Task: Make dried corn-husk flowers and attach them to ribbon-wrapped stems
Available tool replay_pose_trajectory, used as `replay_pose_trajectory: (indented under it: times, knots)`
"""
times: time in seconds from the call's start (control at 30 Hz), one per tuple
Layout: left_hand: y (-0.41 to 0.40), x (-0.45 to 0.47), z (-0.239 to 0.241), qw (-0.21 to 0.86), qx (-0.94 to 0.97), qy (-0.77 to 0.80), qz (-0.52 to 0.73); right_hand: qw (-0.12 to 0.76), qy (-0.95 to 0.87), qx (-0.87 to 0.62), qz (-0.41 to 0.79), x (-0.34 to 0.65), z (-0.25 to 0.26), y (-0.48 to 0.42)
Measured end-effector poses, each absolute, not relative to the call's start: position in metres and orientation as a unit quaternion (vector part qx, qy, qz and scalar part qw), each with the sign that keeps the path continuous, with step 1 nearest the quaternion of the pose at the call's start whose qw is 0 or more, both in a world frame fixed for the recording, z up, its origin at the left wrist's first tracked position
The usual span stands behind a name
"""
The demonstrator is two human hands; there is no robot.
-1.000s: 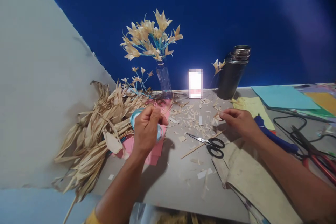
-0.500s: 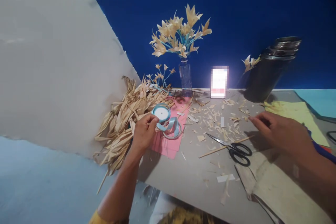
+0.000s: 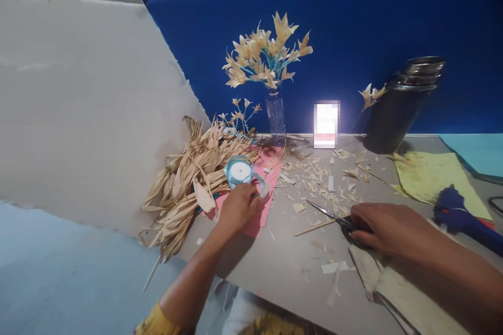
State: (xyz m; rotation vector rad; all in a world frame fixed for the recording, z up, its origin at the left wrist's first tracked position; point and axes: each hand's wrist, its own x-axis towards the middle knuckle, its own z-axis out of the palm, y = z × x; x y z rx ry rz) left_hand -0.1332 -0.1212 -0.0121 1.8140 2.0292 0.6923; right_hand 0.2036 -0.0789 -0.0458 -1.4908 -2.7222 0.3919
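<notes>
My left hand (image 3: 239, 210) is closed over the pink paper (image 3: 271, 167), its fingertips pinching the loose pale blue ribbon (image 3: 261, 182). Just behind it sits the ribbon spool (image 3: 240, 170), white-centred with a light blue rim. My right hand (image 3: 381, 227) has its fingers closed round the black handles of the scissors (image 3: 328, 212). The scissor blades lie low over the table and point left, and much of the handles is hidden by the hand. A thin wooden stick (image 3: 314, 229) passes beneath the scissors.
Dried husks (image 3: 184, 188) are heaped at left. A bottle (image 3: 276, 120) holding husk flowers (image 3: 263, 52), a bright phone (image 3: 326, 124) and a black flask (image 3: 398, 110) stand along the back. Scraps (image 3: 314, 178) litter the table; a blue glue gun (image 3: 456, 212) lies at right.
My left hand has moved right, from beside the spool to the loose ribbon. My right hand has come down and left onto the scissors, uncovering the glue gun.
</notes>
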Motion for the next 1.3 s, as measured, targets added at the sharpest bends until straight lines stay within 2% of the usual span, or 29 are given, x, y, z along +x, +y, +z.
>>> replay_pose_trajectory:
  times: [0.13,0.23,0.37,0.47,0.57,0.67,0.77,0.87,0.93,1.1,1.3]
  knots:
    - [-0.128,-0.151,0.013,0.378,0.457,0.572,0.566,-0.036,-0.863,-0.489,0.119,0.200,-0.041,-0.081]
    - [-0.135,-0.145,0.021,0.525,0.339,0.423,0.656,-0.031,-0.863,-0.489,0.123,0.200,-0.042,-0.081]
    - [-0.140,-0.112,0.007,0.581,0.338,0.381,0.634,0.013,-0.862,-0.488,0.139,0.200,-0.038,-0.079]
    - [-0.146,-0.083,-0.003,0.558,0.427,0.442,0.557,0.146,-0.839,-0.487,0.193,0.194,-0.029,-0.081]
    - [-0.152,-0.061,-0.001,0.510,0.532,0.489,0.467,0.304,-0.757,-0.472,0.334,0.184,-0.020,-0.086]
    - [-0.156,-0.047,0.003,0.461,0.613,0.503,0.398,0.373,-0.664,-0.442,0.475,0.175,-0.015,-0.093]
    - [-0.157,-0.038,0.001,0.431,0.646,0.511,0.370,0.389,-0.604,-0.417,0.557,0.172,-0.013,-0.097]
    - [-0.157,-0.035,-0.002,0.451,0.605,0.519,0.400,0.400,-0.591,-0.406,0.571,0.172,-0.009,-0.100]
    - [-0.157,-0.037,-0.001,0.497,0.570,0.511,0.408,0.420,-0.596,-0.407,0.550,0.173,-0.007,-0.101]
    - [-0.150,-0.049,0.004,0.660,0.521,0.441,0.313,0.442,-0.592,-0.421,0.525,0.176,-0.005,-0.102]
    - [-0.142,-0.057,0.000,0.711,0.471,0.418,0.315,0.432,-0.635,-0.413,0.490,0.176,-0.005,-0.099]
